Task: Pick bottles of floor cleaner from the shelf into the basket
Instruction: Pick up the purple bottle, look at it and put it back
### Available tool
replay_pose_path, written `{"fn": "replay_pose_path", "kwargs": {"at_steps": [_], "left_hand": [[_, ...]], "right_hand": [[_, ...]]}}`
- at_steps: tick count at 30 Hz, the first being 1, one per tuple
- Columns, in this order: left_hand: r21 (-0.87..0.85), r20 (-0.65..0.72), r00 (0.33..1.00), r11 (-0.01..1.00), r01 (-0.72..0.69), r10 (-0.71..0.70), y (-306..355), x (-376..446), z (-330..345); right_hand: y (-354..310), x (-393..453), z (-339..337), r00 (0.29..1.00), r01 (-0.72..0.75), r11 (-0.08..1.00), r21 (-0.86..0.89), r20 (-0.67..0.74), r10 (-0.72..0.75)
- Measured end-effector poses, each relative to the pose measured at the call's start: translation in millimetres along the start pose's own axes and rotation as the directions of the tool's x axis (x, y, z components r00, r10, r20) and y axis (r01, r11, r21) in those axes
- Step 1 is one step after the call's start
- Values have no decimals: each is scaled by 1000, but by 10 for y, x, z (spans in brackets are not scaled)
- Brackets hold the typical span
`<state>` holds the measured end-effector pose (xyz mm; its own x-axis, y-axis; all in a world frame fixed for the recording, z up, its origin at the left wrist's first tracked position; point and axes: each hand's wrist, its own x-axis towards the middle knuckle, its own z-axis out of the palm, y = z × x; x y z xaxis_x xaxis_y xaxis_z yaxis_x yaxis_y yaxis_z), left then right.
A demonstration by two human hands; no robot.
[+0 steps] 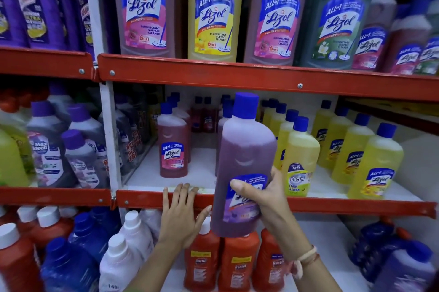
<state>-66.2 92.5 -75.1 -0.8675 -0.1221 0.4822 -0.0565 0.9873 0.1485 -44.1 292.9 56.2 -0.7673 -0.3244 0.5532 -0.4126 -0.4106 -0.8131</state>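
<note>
A purple Lizol floor cleaner bottle point(244, 153) with a blue cap is upright in front of the middle shelf, with my right hand point(266, 199) wrapped around its lower label. My left hand point(181, 213) is flat, fingers spread, resting on the red front edge of the middle shelf point(332, 206) just left of the bottle, holding nothing. On the middle shelf behind stand a pink Lizol bottle point(173, 146) and several yellow Lizol bottles point(375, 163). No basket is in view.
The top shelf carries large Lizol bottles point(213, 11) in pink, yellow and green. Red Bactin bottles point(237, 260), white and blue bottles fill the bottom shelf. Purple and grey Max Kleen bottles point(47, 149) crowd the left bay beyond a white upright post point(108, 134).
</note>
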Motion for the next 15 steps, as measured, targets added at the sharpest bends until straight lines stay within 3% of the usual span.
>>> {"fn": "replay_pose_path", "kwargs": {"at_steps": [4, 10, 15], "left_hand": [[0, 11, 1000, 1000, -5, 5, -22, 8, 46], [-46, -51, 999, 999, -6, 3, 19, -1, -21], [-36, -17, 1000, 999, 3, -3, -4, 1, 0]], "right_hand": [[72, 64, -17, 974, -179, 969, 173, 173, 149], [143, 164, -26, 843, -367, 871, 327, 513, 162], [225, 270, -130, 849, -384, 875, 295, 485, 210]]}}
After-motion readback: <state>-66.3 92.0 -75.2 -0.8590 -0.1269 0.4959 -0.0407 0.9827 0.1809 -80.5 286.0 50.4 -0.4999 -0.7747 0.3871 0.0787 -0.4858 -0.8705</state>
